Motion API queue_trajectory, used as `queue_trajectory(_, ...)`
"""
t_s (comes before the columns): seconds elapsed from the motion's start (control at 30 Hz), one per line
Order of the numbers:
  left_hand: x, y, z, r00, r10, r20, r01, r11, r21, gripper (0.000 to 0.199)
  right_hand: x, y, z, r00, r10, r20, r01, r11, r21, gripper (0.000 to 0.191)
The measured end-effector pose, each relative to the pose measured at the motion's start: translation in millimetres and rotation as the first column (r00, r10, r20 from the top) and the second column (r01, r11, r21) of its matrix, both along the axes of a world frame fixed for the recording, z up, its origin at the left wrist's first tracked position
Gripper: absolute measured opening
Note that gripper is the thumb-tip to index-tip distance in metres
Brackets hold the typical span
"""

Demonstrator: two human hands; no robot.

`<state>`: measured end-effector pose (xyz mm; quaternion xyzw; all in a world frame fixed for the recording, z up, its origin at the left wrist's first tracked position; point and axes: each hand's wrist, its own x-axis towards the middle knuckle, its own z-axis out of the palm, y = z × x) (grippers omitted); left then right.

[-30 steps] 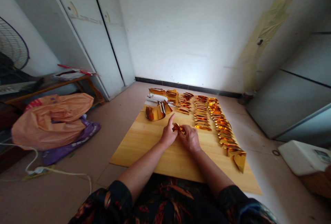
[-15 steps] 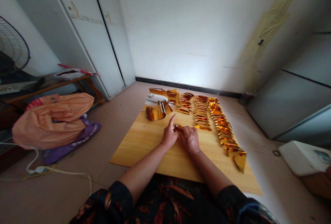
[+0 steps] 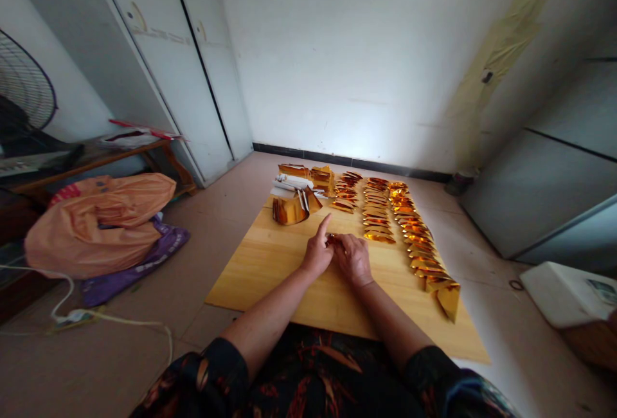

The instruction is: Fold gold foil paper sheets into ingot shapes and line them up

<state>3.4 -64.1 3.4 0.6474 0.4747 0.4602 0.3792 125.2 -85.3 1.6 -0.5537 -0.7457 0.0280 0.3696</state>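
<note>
Over the middle of the wooden board [image 3: 270, 263], my left hand [image 3: 319, 252] and my right hand [image 3: 354, 257] meet at the fingertips. Between them is a small gold foil piece [image 3: 331, 236], mostly hidden by the fingers. My left index finger points up and away from it; the other left fingers are curled. The right fingers are bent over the piece. Beyond my left hand lies a curved stack of gold foil sheets [image 3: 290, 210]. Folded gold pieces stand in rows, the nearest one [image 3: 380, 237] to the right of my right hand.
A long row of folded gold pieces [image 3: 419, 238] runs down the board's right side. White paper bundles [image 3: 292, 182] and more gold sheets [image 3: 322, 180] lie at the far left. Orange bag [image 3: 96, 225], purple bag [image 3: 135, 267] and white cord [image 3: 130, 321] are on the floor at left.
The gold piece between my hands shows less than before. My left index finger has shifted slightly to the right, and my right fingers have closed in a little.
</note>
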Motion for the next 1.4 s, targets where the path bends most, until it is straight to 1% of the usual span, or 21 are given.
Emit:
queue_trajectory(0.13, 1.5, 0.8, -2.0, 0.998, -0.004, 0.061, 0.004, 1.0, -0.013, 0.08, 0.1, 3.4, -6.2, 0.998, -0.023, -0.059, 0.021, 0.999, -0.033, 0.02)
queue_trajectory(0.27, 2.0, 1.9, -5.5, 0.998, 0.011, 0.063, -0.008, 0.999, -0.044, 0.081, 1.7, 7.1, -11.3, 0.997, -0.007, -0.078, 0.001, 0.997, -0.083, 0.021)
queue_trajectory(0.37, 1.8, 3.1, -7.0, 0.997, 0.01, 0.078, -0.005, 0.998, -0.061, 0.08, 1.8, 7.5, -11.2, 0.995, -0.004, -0.101, -0.005, 0.996, -0.093, 0.021)
queue_trajectory(0.5, 1.3, 3.0, -4.6, 0.997, -0.003, 0.073, 0.009, 0.997, -0.079, 0.074, -0.5, 5.4, -8.0, 0.992, -0.037, -0.123, 0.024, 0.994, -0.102, 0.021)
queue_trajectory(0.7, 0.2, 1.3, -3.4, 0.999, 0.039, 0.028, -0.038, 0.999, -0.035, 0.067, -1.7, 6.4, -5.7, 0.986, -0.06, -0.156, 0.033, 0.985, -0.17, 0.016)
queue_trajectory(0.77, 0.8, 2.1, -5.2, 0.999, 0.053, 0.01, -0.053, 0.998, -0.016, 0.066, -1.4, 7.7, -7.6, 0.979, -0.075, -0.19, 0.037, 0.98, -0.194, 0.015)
queue_trajectory(0.9, 2.1, 2.8, -8.5, 0.997, 0.082, 0.001, -0.082, 0.997, -0.004, 0.064, -2.6, 9.2, -13.5, 0.964, -0.067, -0.258, 0.009, 0.976, -0.217, 0.014)
queue_trajectory(1.03, 1.8, 1.5, -9.4, 0.993, 0.117, -0.017, -0.117, 0.993, 0.012, 0.057, -4.9, 9.0, -16.3, 0.947, -0.078, -0.312, 0.006, 0.974, -0.226, 0.013)
queue_trajectory(1.1, 1.2, 1.5, -9.7, 0.992, 0.128, -0.015, -0.128, 0.992, 0.006, 0.056, -4.6, 8.4, -16.0, 0.944, -0.104, -0.314, 0.032, 0.974, -0.226, 0.013)
queue_trajectory(1.27, 0.0, 3.0, -10.3, 0.989, 0.128, 0.072, -0.125, 0.991, -0.045, 0.068, -0.4, 6.5, -13.1, 0.953, -0.163, -0.257, 0.095, 0.962, -0.256, 0.02)
queue_trajectory(1.4, -0.3, 3.0, -10.8, 0.987, 0.113, 0.115, -0.109, 0.993, -0.038, 0.063, 0.5, 6.9, -11.5, 0.961, -0.161, -0.225, 0.104, 0.964, -0.246, 0.025)
